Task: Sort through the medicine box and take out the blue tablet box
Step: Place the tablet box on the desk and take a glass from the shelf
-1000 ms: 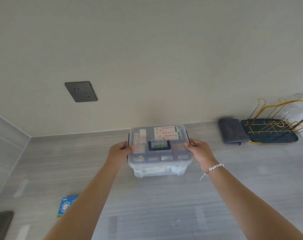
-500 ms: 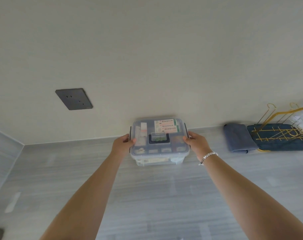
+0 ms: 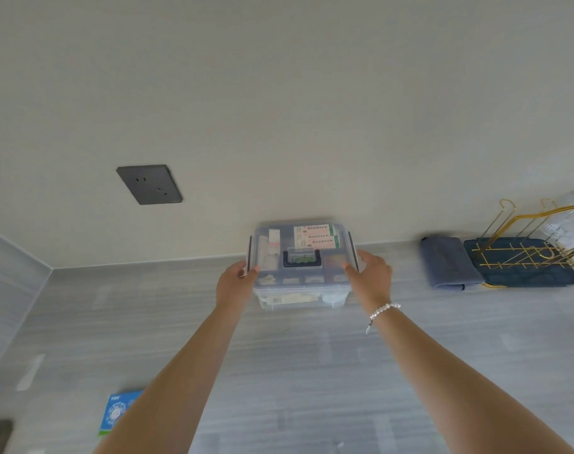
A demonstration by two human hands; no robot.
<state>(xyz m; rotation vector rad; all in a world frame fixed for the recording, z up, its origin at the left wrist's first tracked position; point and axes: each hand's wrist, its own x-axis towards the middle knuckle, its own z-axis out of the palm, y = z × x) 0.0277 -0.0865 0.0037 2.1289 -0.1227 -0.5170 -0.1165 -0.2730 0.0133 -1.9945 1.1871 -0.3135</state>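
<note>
**Both hands on the closed medicine box at the back of the counter**

Left hand (image 3: 235,283): grips the left side of the medicine box (image 3: 301,267), thumb lying over the lid edge beside the dark left latch (image 3: 249,252); remaining fingers are hidden behind the box wall.

Right hand (image 3: 371,278): grips the right side, thumb on the lid by the right latch (image 3: 352,249), fingers wrapped round the far side and mostly out of sight. A beaded bracelet (image 3: 382,311) sits on that wrist.

Medicine box: clear plastic, lid on, at the rear of the grey counter (image 3: 312,371), close to the wall. Long axis runs left to right, front face toward the camera. A dark folded carry handle (image 3: 302,260) lies flat at lid centre.

Writing: pink-and-white cartons (image 3: 316,236) show through the lid at rear right with rows of printed characters, too small to read. Other contents appear only as pale blurred shapes; no blue tablet box can be made out inside.

Surroundings: a blue printed packet (image 3: 115,412) lies on the counter near the front left, partly covered by the left forearm, its text illegible. Dark wall socket (image 3: 149,184) upper left. To the right, a folded grey-blue cloth (image 3: 448,262), then a gold wire rack (image 3: 525,244) on a dark blue mat (image 3: 521,278), cut off by the frame edge.
</note>
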